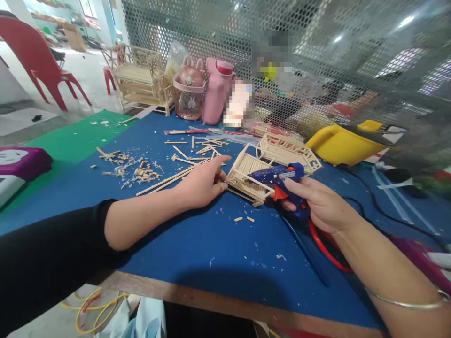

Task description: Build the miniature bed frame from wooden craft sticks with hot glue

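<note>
Frame: a small openwork piece of pale wooden sticks [246, 172], right of the picture's centre; slim square-edged bars around a slatted panel, tilted on the table.
Left hand: reaching in from the lower left, palm mostly down [202, 185]; thumb and curled fingers pinch the frame's left corner, while the forefinger points out past it. The forearm lies low, in a black knit sleeve [59, 253].
Right hand: coming from the lower right, wrist bent inward [324, 204]; its fingers wrap the glue gun's handle, one lying along the body, another below the trigger.
Glue gun: glossy blue plastic [296, 171] with an orange trigger [280, 192]; nozzle aimed left, over the frame's slats. Whether it touches them, I cannot tell.
Second piece: pale wood lattice with a flat panel [289, 152], just behind the gun.
Sticks: thin, straight, loosely crossed [181, 174], centre of the picture.
Offcuts: short, blunt bits among wispy glue strands [144, 172], left of centre.
Table: matte blue top [211, 256], flecked with scraps, wood-coloured along its near edge.
Bottles: one see-through pink with ears [190, 101], one smooth solid pink [214, 94], upper middle.
</note>
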Demonstrator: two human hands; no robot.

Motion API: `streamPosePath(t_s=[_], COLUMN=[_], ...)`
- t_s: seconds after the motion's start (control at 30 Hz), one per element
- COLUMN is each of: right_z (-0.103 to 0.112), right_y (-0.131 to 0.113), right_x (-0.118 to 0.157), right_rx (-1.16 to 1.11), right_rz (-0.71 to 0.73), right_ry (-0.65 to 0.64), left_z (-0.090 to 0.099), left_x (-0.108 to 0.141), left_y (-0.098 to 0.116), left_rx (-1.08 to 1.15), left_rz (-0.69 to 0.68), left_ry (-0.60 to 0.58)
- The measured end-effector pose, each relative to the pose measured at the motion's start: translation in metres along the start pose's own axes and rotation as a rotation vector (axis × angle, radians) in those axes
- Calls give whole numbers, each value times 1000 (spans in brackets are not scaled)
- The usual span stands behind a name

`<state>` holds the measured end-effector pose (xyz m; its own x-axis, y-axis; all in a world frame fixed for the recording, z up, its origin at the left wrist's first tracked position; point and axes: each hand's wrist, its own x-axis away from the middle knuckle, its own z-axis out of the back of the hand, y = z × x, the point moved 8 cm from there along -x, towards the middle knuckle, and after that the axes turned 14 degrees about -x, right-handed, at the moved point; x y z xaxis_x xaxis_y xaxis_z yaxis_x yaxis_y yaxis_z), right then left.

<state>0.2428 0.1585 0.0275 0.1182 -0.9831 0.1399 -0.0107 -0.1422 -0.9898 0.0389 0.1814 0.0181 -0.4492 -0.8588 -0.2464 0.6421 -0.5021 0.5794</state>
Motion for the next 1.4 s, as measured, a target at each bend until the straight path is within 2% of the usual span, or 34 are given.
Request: streamPosePath(t_s=[0.4,0.5,0.6,0.67,0.73,0.77,0.83,0.9,1.07,1.27,1.4], right_z=[1,8,28,50,72,79,91,97,78,80,78], right_y=[1,-4,-26,-50,-74,-84,-93,-92,-70,-51,-49], right_x=[4,7,10,13,17,17,10,-2,-37,-62,-70], right_rx=[-30,-44,-32,138,527,745,1015,1131,1543,1612,1636], right_rz=[-12,8,145,314,472,522,562,570,680,647,581], right_ry=[11,51,125,241,407,482,558,531,306,353,296], left_z=[0,0,0,-1,-2,-3,-5,-8,-13,-17,-17], left_x=[0,0,0,1,3,4,7,9,13,14,14], left_y=[0,0,0,0,2,4,8,12,17,19,19], left_rx=[-1,3,28,45,49,52,65,85,92,93,83], left_rz=[-3,9,20,28,33,33,34,32,31,33,27], left_ry=[1,5,5,-2,-8,-14,-32,-61,-81,-119,-117])
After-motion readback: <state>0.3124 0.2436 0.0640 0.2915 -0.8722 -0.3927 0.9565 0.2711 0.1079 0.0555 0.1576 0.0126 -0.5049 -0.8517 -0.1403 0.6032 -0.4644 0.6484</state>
